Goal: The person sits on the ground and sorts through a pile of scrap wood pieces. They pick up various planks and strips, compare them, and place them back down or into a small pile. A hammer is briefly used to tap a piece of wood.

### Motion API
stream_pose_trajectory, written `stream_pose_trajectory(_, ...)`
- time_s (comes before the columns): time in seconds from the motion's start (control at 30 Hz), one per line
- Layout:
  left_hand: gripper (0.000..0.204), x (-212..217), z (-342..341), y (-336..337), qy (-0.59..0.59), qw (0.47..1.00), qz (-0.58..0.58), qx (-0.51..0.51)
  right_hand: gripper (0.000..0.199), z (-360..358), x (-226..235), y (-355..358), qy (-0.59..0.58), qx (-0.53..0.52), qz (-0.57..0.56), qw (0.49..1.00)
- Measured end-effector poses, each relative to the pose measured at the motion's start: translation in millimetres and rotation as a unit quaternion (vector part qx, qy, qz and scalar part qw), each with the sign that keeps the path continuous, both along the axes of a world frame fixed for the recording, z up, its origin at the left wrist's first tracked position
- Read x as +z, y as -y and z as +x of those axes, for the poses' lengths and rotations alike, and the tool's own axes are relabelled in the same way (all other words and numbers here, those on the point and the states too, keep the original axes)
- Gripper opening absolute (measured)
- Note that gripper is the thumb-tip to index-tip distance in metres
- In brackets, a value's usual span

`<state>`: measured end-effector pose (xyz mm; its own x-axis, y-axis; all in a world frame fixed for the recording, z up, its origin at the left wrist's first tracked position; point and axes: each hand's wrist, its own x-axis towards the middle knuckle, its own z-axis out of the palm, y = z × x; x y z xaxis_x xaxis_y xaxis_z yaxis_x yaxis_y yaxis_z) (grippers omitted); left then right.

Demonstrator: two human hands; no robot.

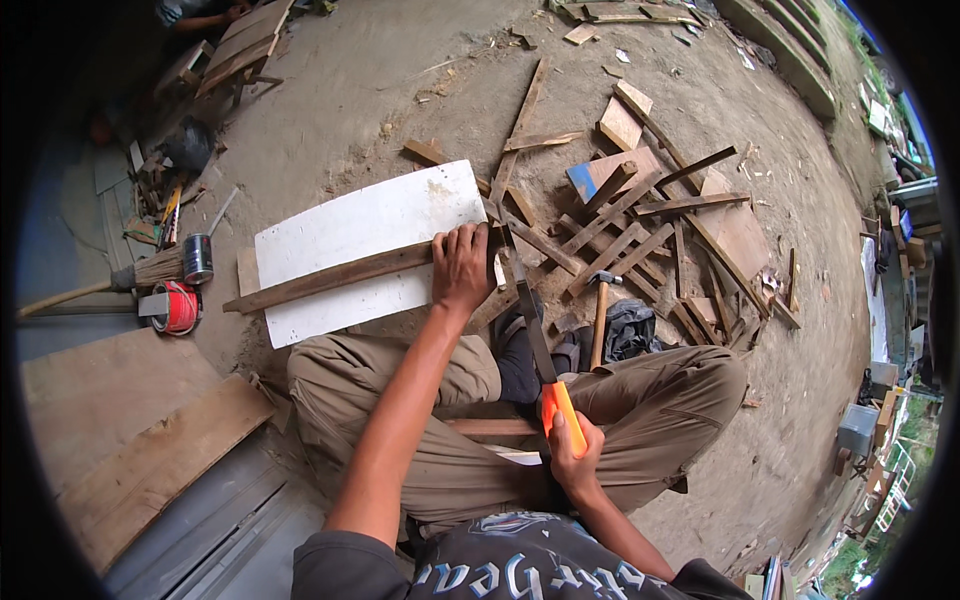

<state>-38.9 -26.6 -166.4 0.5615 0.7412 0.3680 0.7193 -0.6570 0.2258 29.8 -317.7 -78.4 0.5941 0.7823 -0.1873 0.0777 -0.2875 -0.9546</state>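
My right hand is closed round the orange handle of a handsaw. Its dark blade points away from me, and the far part lies by the right end of a wooden batten. My left hand presses that batten down close to its right end, fingers wrapped over it. Beneath the batten is a white board, slanting across in front of my left knee. Whether the saw teeth touch the wood, I cannot tell.
A hammer and a black plastic bag lie by my right leg. Beyond is a heap of scrap wood. To the left are a broom, a can, a red roll and plywood. Another person sits far left.
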Motion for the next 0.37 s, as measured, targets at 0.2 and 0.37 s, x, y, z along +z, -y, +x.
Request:
stream_pose_trajectory(0.2, 0.049, 2.7, 0.8, 3.9, 0.006, 0.999, -0.032, -0.017, 0.037, 21.2, -5.6, -112.3, 0.042, -0.019, 0.036, 0.998)
stream_pose_trajectory(0.37, 0.050, -11.1, 1.9, 0.6, 0.011, 1.000, -0.018, 0.004, 0.028, 14.7, -21.8, -112.4, 0.019, -0.022, 0.043, 0.999)
